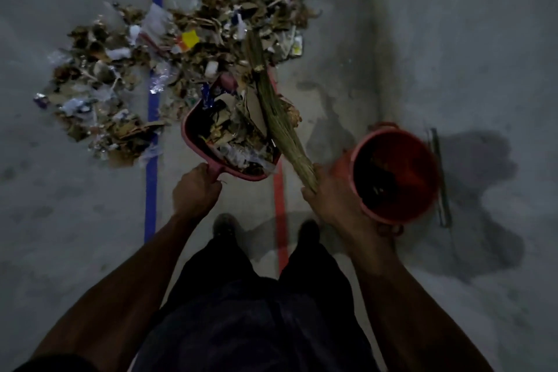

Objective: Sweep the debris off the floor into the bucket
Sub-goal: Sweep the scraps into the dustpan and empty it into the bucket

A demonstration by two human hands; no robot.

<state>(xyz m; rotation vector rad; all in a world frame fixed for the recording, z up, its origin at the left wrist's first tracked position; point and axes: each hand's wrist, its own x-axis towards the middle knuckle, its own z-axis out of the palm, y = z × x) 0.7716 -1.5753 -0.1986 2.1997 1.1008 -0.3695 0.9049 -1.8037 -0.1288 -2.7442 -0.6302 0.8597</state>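
Pink dustpan (pixel 193 127), red-orange bucket (pixel 434 166) at 3 o'clock, tan straw broom (pixel 273 106). Debris (pixel 120 75) mostly brown, with white and yellow scraps. Grey floor (pixel 453 24), blue stripe (pixel 152 166), red stripe (pixel 280 205).

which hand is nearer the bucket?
Right. The right hand grips the broom just beside the bucket, overlapping its rim in view. The left hand holds the dustpan handle, farther off, across the red line.
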